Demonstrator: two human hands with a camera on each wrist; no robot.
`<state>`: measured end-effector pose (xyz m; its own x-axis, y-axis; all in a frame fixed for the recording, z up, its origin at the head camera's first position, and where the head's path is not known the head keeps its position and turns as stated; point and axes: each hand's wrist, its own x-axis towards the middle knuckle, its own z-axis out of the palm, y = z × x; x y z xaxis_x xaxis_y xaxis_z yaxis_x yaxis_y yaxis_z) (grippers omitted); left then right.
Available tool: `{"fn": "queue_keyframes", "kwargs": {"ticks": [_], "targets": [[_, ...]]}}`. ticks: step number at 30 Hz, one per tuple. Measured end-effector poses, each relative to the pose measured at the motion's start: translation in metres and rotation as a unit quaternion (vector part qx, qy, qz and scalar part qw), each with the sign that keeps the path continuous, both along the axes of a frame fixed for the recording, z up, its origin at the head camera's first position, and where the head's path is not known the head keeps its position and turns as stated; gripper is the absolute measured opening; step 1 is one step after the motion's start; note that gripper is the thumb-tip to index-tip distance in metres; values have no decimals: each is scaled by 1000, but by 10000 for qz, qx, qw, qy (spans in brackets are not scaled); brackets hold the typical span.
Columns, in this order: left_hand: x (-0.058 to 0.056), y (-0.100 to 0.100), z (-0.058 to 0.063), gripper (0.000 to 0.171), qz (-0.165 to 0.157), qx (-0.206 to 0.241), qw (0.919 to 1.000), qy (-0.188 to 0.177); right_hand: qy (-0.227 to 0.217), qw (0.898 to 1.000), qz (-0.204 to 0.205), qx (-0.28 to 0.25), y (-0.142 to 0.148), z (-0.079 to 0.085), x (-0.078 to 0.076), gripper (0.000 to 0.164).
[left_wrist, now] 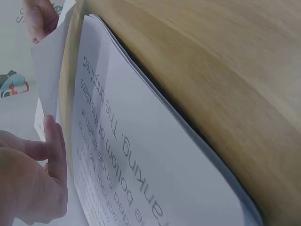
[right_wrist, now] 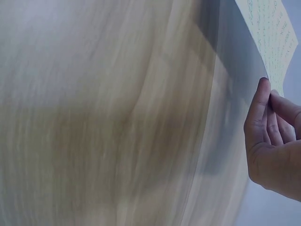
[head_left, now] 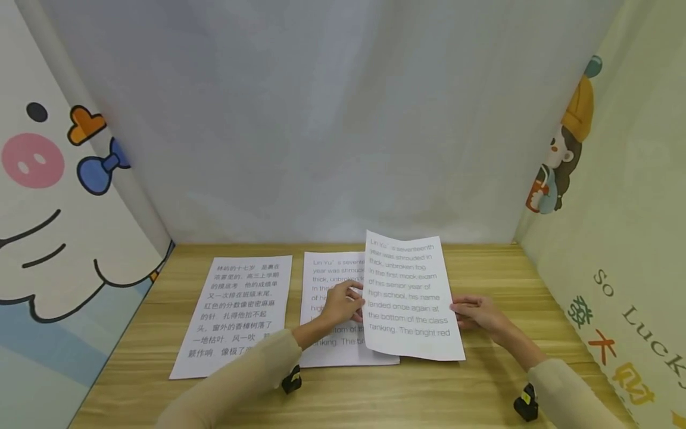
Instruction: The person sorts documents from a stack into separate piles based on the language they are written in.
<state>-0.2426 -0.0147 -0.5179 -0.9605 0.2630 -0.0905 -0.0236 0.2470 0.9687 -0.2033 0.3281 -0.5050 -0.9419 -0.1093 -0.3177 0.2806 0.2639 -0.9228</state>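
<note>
The sheet (head_left: 409, 289) is hiding the right of the stack (head_left: 321, 279); the left sleeve (head_left: 241, 381) is covering the near-right corner of the left page (head_left: 241, 304).

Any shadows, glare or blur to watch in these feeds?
Head view: fairly even light, print on the raised sheet readable; left wrist: narrow dark shadow along the edge of the paper stack, haze around the left hand; right wrist: broad shadow on the table beside the right hand, pale sheen upper left, raised sheet's print illegible.
</note>
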Motion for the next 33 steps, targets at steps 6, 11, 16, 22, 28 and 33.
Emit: {"fn": "queue_keyframes", "kwargs": {"ticks": [6, 11, 16, 22, 28, 33], "targets": [[1, 17, 0, 39, -105, 6, 9999, 91, -18, 10000, 51, 40, 15, 3, 3, 53], [-1, 31, 1, 38, -140, 50, 9996, 245, -25, 9999, 17, 149, 27, 4, 5, 56], [-1, 42, 1, 37, -77, 219, 9995, 222, -39, 9997, -78, 234, 36, 8, 5, 57], [-3, 55, 2, 36, -200, 333, 9992, 117, -1, 9990, -277, 349, 46, 13, 5, 58], [-1, 65, 0, 35, -282, 469, 9985, 15, 20, 9982, -332, 489, 56, 9, 7, 55], [5, 73, -2, 34, -403, 463, 9981, -79, 65, 9967, -302, 757, 64, 6, 9, 55]]}}
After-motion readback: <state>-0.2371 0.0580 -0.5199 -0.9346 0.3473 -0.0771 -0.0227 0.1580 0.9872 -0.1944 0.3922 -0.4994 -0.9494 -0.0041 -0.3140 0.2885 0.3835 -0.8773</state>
